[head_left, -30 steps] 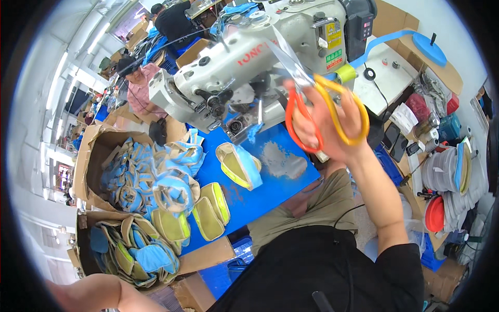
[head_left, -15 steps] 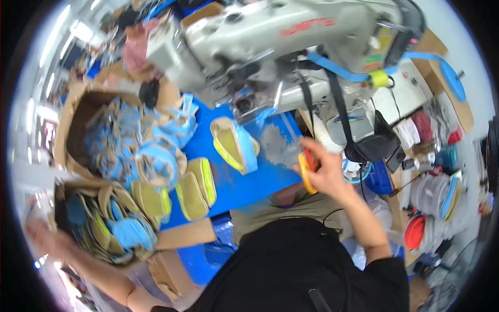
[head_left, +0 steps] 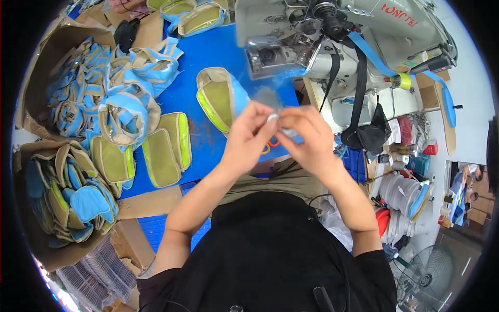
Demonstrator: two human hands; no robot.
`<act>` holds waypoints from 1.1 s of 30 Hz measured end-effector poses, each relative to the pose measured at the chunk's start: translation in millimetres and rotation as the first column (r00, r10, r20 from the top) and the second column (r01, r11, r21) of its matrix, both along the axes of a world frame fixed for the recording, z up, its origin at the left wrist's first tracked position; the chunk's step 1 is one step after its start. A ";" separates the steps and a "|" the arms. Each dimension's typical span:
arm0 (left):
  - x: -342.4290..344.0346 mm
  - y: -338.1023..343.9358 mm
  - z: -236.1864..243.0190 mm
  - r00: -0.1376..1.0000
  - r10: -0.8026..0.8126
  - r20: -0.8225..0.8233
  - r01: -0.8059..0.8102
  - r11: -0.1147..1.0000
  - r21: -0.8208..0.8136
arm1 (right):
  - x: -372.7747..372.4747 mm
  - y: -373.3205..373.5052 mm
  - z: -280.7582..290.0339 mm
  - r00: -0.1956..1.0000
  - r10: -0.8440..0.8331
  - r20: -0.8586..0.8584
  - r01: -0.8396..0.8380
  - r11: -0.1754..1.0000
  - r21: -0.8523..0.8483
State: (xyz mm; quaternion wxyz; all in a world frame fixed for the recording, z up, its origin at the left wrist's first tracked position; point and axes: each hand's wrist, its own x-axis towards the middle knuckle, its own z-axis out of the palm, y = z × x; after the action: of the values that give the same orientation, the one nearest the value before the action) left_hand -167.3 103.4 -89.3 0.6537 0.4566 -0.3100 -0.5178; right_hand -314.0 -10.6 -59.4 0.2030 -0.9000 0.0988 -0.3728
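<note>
My left hand [head_left: 248, 134] and my right hand [head_left: 313, 141] meet over the near edge of the blue table, fingers pinched together. Between the fingertips is a small whitish thing [head_left: 272, 118], too small and blurred to name. Just below, orange-yellow handles of scissors [head_left: 266, 150] show partly behind the hands; whether they lie on the table I cannot tell. Beyond my left hand sits an olive, lime and light-blue fabric pouch [head_left: 214, 96]. Further left lie flat olive and lime fabric pieces [head_left: 162, 156].
A pale sewing machine [head_left: 275, 57] stands at the back right. On the left, one cardboard box [head_left: 39, 67] holds blue-beige fabric strips, another [head_left: 52, 257] stacked fabric pieces. More pouches [head_left: 200, 20] lie at the back. Right are white spools [head_left: 397, 192] and a fan [head_left: 429, 278].
My left hand has come from beside the boxes to the middle and meets my right hand. The scissors have left my right hand's grip. The view has shifted.
</note>
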 end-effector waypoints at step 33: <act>-1.7 26.9 16.7 0.389 0.038 0.921 0.231 0.963 -0.137 | 43.9 -84.8 23.7 0.946 -0.203 0.254 0.305 0.826 -0.474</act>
State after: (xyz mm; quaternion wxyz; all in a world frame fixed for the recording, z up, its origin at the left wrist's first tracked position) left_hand -169.0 130.2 -72.7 0.3938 0.5628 -0.7051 -0.1762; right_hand -270.1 -95.4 -35.7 -0.0840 -0.8597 0.0965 -0.4945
